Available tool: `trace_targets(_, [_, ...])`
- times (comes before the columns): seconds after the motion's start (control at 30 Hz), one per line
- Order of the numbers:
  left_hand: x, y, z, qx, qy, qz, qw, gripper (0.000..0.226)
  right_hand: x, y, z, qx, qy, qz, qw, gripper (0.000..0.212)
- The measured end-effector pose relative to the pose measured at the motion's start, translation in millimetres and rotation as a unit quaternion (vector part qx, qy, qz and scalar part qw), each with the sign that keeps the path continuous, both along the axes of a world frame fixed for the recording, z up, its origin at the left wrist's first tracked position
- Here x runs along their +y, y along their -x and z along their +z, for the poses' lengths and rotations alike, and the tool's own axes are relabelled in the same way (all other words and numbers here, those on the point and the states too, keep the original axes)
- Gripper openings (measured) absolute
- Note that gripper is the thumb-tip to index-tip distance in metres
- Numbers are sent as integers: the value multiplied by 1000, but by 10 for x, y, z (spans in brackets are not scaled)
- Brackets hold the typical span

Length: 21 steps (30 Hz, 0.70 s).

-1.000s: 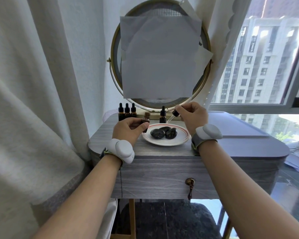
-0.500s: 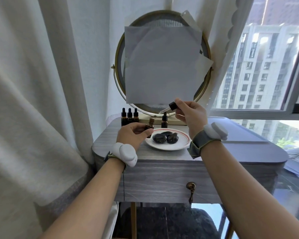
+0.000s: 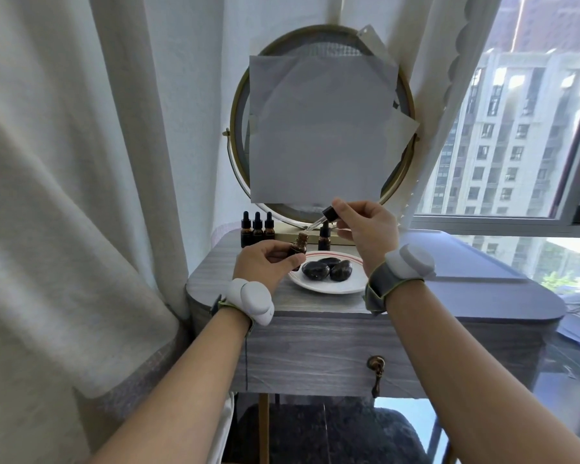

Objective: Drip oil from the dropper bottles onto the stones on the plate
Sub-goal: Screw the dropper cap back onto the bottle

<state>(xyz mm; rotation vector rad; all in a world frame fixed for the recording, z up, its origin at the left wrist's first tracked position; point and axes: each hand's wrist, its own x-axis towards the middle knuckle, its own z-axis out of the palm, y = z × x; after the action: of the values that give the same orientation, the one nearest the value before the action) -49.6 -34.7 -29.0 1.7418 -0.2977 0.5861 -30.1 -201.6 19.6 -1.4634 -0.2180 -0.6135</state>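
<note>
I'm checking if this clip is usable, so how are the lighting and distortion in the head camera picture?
Head view: daylight enters from the window on the right, with a washed-out patch low in it; the wide lens bows the curtain; the dropper and stones look sharp.

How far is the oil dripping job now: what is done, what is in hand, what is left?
Done: one bottle is open, held by the left hand. In hand: the right hand pinches the dropper, its tip at the bottle's mouth, not over the stones. Left: four capped bottles stand at the back, beyond the plate; oil on the stones cannot be told.
</note>
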Motion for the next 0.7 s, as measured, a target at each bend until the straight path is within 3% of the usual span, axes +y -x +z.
trace_targets(0.57, [0,19,10,12,5,-8,1000,19,104,46,-28,-78,167,5,983,2])
trace_targets(0.7, [0,29,11,13,9,-9,1000,19,129,35,-41,-86,193,11,977,14])
